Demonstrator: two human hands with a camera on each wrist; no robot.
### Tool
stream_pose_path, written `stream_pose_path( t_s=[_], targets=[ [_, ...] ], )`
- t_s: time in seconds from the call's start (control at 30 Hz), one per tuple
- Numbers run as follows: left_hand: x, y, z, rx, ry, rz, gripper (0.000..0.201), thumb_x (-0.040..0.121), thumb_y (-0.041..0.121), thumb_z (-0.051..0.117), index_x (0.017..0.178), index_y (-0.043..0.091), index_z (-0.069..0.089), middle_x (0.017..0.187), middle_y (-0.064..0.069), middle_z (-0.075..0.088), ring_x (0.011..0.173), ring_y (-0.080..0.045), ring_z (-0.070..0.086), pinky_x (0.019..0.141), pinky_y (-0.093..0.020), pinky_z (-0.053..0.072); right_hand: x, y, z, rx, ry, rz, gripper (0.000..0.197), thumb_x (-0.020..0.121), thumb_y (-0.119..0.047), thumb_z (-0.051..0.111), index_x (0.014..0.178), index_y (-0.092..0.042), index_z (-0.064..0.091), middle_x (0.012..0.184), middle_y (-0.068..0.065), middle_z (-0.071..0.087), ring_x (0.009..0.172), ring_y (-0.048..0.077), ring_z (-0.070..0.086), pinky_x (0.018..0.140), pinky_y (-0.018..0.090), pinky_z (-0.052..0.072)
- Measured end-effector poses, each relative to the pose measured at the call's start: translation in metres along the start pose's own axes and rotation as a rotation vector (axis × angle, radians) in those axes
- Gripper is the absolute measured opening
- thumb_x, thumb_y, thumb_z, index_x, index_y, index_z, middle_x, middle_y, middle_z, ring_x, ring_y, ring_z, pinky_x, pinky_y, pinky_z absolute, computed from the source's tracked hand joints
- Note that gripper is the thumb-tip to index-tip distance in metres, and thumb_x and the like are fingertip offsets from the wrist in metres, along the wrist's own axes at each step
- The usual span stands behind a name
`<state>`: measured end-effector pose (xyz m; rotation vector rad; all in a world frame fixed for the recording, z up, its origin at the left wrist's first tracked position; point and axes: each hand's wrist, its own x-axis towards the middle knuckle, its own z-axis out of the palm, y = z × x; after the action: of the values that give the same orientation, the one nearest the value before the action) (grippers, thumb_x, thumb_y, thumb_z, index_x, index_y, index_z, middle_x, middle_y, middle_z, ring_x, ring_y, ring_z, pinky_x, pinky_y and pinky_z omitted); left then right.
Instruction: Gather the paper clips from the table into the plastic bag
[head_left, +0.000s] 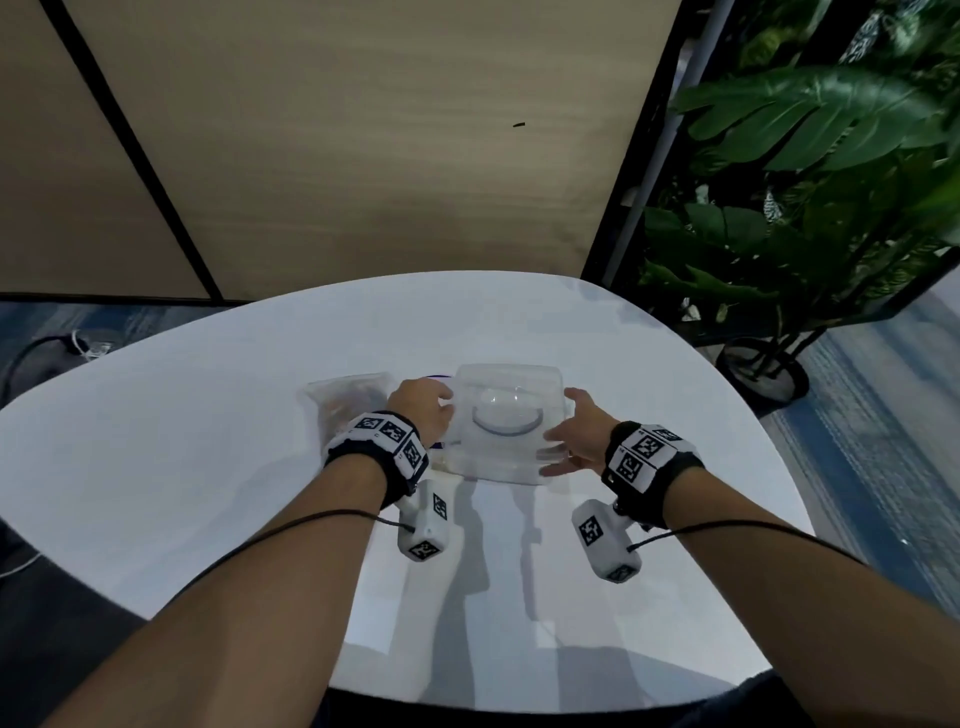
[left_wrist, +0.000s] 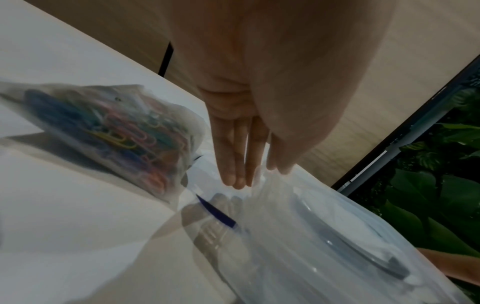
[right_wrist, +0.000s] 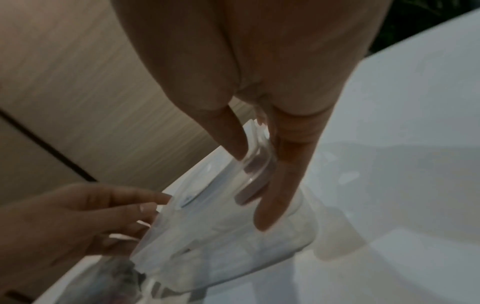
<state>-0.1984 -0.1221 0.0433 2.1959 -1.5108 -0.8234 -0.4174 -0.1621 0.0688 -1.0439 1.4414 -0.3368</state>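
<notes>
A white bench (head_left: 156, 467) is filling the lower half of the head view, and at its centre a person is bracketing a clear plastic container (head_left: 506, 426) between both hands. The left hand (head_left: 423, 410) is lying against the container's left side with fingers (left_wrist: 233, 156) straight and together, holding nothing; the right hand (head_left: 574, 434) is gripping the right edge, thumb on top and fingers (right_wrist: 280, 181) down the outer wall. Just left of the container, the plastic bag (head_left: 348, 402) is sitting on the bench, already bulging with coloured paper clips (left_wrist: 122, 131); no loose clips are showing on the bench, so the gathering is looking largely finished. A dark blue strip (left_wrist: 215, 211) is peeking out between bag and container. To handle this step well, the person is probably best keeping the container level and steady between both hands and moving it clear of the bag without nudging it, since whether the bag's mouth is sealed cannot be told from these views.
</notes>
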Motion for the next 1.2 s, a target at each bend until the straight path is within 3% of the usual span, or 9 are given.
stream_pose_path(
  t_s=[0.13,0.2,0.3,0.47,0.6,0.7,0.83,1.07,1.2],
  targets=[
    [0.0,-0.001,0.0,-0.064,-0.014,-0.025,0.047,0.083,0.015,0.072,0.129,0.011,0.064,0.11,-0.009,0.074,0.104,-0.024,0.069,0.096,-0.033,0.054,-0.004,0.0,-0.001,-0.339,0.067,-0.023,0.064,0.09,-0.004,0.058,0.145,-0.022,0.03,0.119,0.016,0.059,0.082,0.029,0.07,0.066,0.048,0.062],
    [-0.002,-0.001,-0.002,-0.105,-0.034,-0.068,0.058,0.079,0.015,0.077,0.134,0.012,0.059,0.117,-0.01,0.07,0.104,-0.023,0.07,0.094,-0.033,0.055,-0.002,0.0,0.0,-0.516,0.143,-0.061,0.054,0.091,-0.015,0.06,0.141,-0.021,0.041,0.118,0.013,0.063,0.088,0.029,0.072,0.067,0.045,0.062],
    [-0.003,-0.001,-0.001,-0.161,-0.058,-0.171,0.07,0.069,0.02,0.085,0.133,0.009,0.058,0.121,-0.011,0.069,0.105,-0.025,0.071,0.093,-0.036,0.058,0.007,0.002,0.001,-0.745,0.258,-0.099,0.048,0.092,-0.023,0.053,0.14,-0.023,0.047,0.126,0.01,0.062,0.101,0.031,0.067,0.084,0.045,0.059],
    [0.0,-0.002,0.001,-0.301,-0.057,-0.277,0.055,0.061,0.014,0.089,0.111,0.002,0.069,0.102,-0.014,0.076,0.09,-0.029,0.076,0.083,-0.039,0.062,0.015,0.003,0.004,-0.981,0.399,-0.092,0.041,0.099,-0.03,0.045,0.14,-0.032,0.049,0.14,0.007,0.05,0.125,0.028,0.049,0.102,0.035,0.044],
    [-0.008,-0.004,-0.002,-0.386,-0.064,-0.275,0.024,0.062,0.01,0.09,0.071,0.006,0.068,0.08,-0.021,0.077,0.082,-0.032,0.077,0.081,-0.046,0.063,0.025,0.004,0.004,-0.69,0.434,-0.097,0.04,0.092,-0.02,0.059,0.131,-0.027,0.059,0.125,0.009,0.064,0.106,0.028,0.065,0.088,0.033,0.055],
    [-0.012,-0.001,-0.006,-0.433,-0.064,-0.293,0.021,0.065,0.007,0.089,0.068,0.004,0.069,0.083,-0.021,0.077,0.081,-0.03,0.078,0.082,-0.044,0.063,0.027,0.004,-0.005,-0.382,0.417,-0.039,0.045,0.078,-0.017,0.074,0.121,-0.021,0.06,0.102,0.013,0.072,0.077,0.029,0.073,0.074,0.04,0.062],
    [-0.017,0.007,-0.01,-0.467,-0.05,-0.301,0.018,0.069,-0.001,0.085,0.071,0.006,0.069,0.09,-0.021,0.077,0.08,-0.032,0.077,0.08,-0.045,0.063,0.023,0.005,-0.013,-0.239,0.363,0.015,0.018,0.076,-0.014,0.08,0.093,-0.01,0.075,0.081,0.01,0.076,0.065,0.024,0.075,0.072,0.037,0.063],
    [-0.017,0.012,-0.009,-0.28,-0.008,-0.217,0.013,0.071,0.004,0.08,0.08,0.01,0.074,0.096,-0.01,0.077,0.083,-0.028,0.076,0.08,-0.038,0.063,0.03,0.004,-0.009,-0.42,0.433,-0.065,0.007,0.074,-0.02,0.079,0.074,-0.019,0.072,0.074,0.005,0.075,0.067,0.023,0.074,0.074,0.036,0.062],
    [-0.012,0.013,-0.008,-0.19,-0.025,-0.204,0.016,0.069,0.004,0.08,0.084,0.007,0.076,0.092,-0.007,0.076,0.079,-0.023,0.075,0.077,-0.038,0.064,0.028,-0.007,-0.001,-0.84,0.467,-0.163,0.009,0.082,-0.019,0.07,0.079,-0.01,0.072,0.081,0.008,0.071,0.069,0.024,0.064,0.063,0.025,0.053]
  ],
)
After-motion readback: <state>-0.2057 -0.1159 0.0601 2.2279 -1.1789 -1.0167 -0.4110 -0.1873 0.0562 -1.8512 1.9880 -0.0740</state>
